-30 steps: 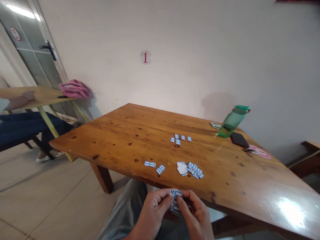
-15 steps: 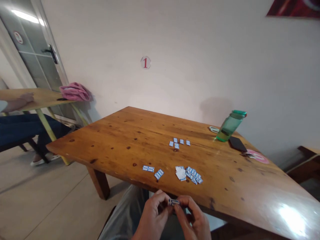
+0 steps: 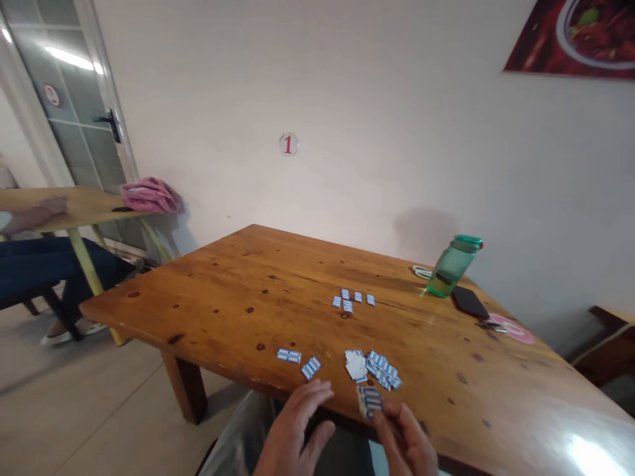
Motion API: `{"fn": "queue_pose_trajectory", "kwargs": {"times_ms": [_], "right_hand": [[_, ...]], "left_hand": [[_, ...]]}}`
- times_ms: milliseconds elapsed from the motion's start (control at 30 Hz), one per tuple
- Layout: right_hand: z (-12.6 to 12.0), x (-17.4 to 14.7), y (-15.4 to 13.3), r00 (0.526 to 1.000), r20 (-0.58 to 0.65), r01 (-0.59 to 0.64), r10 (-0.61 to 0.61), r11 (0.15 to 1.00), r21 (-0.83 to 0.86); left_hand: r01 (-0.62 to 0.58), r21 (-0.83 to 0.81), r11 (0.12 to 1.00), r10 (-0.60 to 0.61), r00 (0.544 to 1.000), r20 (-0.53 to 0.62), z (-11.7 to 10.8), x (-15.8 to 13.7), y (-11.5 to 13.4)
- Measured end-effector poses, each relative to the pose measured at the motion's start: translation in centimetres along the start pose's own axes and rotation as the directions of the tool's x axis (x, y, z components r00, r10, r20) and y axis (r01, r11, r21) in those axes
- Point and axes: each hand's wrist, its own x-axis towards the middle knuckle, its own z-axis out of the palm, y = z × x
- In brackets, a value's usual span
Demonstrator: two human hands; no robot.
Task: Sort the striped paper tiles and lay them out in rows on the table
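Between the thumb and fingers of my right hand (image 3: 409,439) is a small blue-and-white striped card (image 3: 370,400), held over the table's near edge. My left hand (image 3: 297,430) is apart from it, fingers and thumb spread with nothing in them. Just beyond the held card lie a pile of white pieces (image 3: 356,365) and an overlapping heap of blue-and-white striped cards (image 3: 383,369). Nearer my left hand are a slanted striped card (image 3: 311,368) and a flat striped strip (image 3: 289,356). Farther back sits a loose group of several small striped pieces (image 3: 348,306).
On the wooden table (image 3: 223,297), a green bottle (image 3: 454,266) stands at the back right beside a black phone-like slab (image 3: 469,302), a white cable loop (image 3: 421,272) and a pink round item (image 3: 513,329). At left, a person's arm (image 3: 37,215) rests on another table near pink cloth (image 3: 150,196).
My hands have separated. The left one has let go of the card and opened; the right one has carried it rightward over the table edge. The view has tilted up slightly.
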Motion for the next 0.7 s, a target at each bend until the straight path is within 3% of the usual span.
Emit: {"fn": "queue_pose_trajectory", "kwargs": {"times_ms": [100,200,333,467,567,700], "right_hand": [[-2.3,2.3,0.9,0.998,0.025,0.056,-0.052,0.982,-0.179],[-3.5,4.1,2.0,0.990,0.067,0.140,-0.124,0.933,-0.331],[-3.1,5.4,3.2,0.985,0.025,0.165,-0.172,0.878,-0.450],[-0.5,5.5,3.6,0.988,-0.007,0.135,-0.157,0.871,-0.472],[2.3,5.4,2.6,0.976,-0.003,0.197,-0.220,0.880,-0.431],[4.4,6.0,0.2,0.984,0.069,0.180,-0.167,0.946,-0.272]], "left_hand": [[-0.080,0.403,0.912,0.050,0.995,0.084,-2.1,0.5,-0.6],[-0.136,0.591,0.795,0.031,0.982,0.184,-3.5,1.0,-1.2],[-0.152,0.654,0.741,-0.009,0.972,0.236,-4.0,1.7,-1.2],[-0.139,0.676,0.724,-0.021,0.975,0.222,-4.0,3.3,-1.5],[-0.131,0.689,0.713,-0.024,0.977,0.211,-4.1,4.7,-1.9],[-0.106,0.697,0.709,-0.035,0.982,0.185,-3.9,5.0,-1.8]]}}
